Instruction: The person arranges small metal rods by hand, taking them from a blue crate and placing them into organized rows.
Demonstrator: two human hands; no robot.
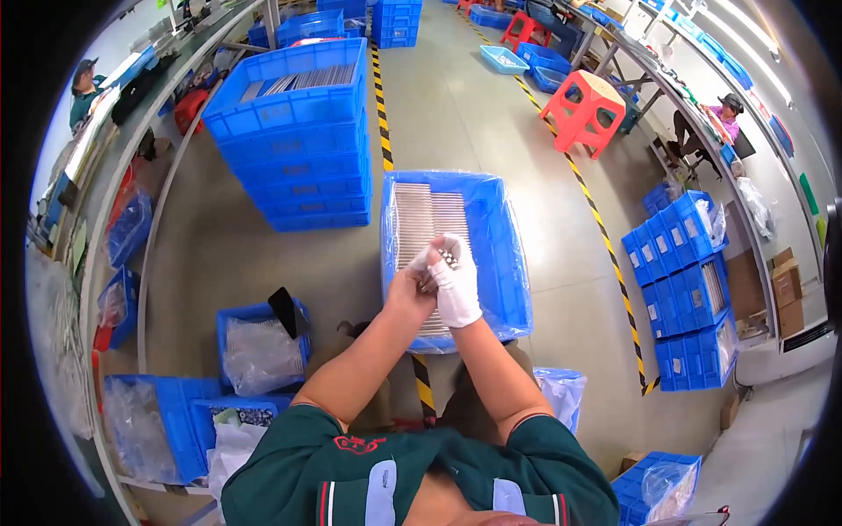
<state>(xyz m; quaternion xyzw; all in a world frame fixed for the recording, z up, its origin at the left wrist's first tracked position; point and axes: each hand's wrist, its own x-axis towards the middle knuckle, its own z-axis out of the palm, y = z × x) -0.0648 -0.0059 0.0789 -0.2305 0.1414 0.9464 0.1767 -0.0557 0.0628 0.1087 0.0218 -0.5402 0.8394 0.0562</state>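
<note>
In front of me stands a blue crate (pixel 513 263) lined with clear plastic. Thin silvery metal strips (pixel 412 219) stand packed on edge in it, in two columns along its left and middle. Over the crate my two hands meet. My right hand (pixel 458 294), in a white glove, is closed round a small bundle of shiny metal pieces (pixel 449 258) whose round ends show at the top. My bare left hand (pixel 410 294) presses against the bundle from the left, its fingers curled and partly hidden. The exact kind of the pieces is too small to tell.
A stack of blue crates (pixel 298 167) stands ahead on the left. More crates (pixel 684 298) are stacked at the right beside a workbench (pixel 693 110). A red stool (pixel 586 110) stands further off. Bag-filled crates (pixel 263 346) lie near my left. People sit at both benches.
</note>
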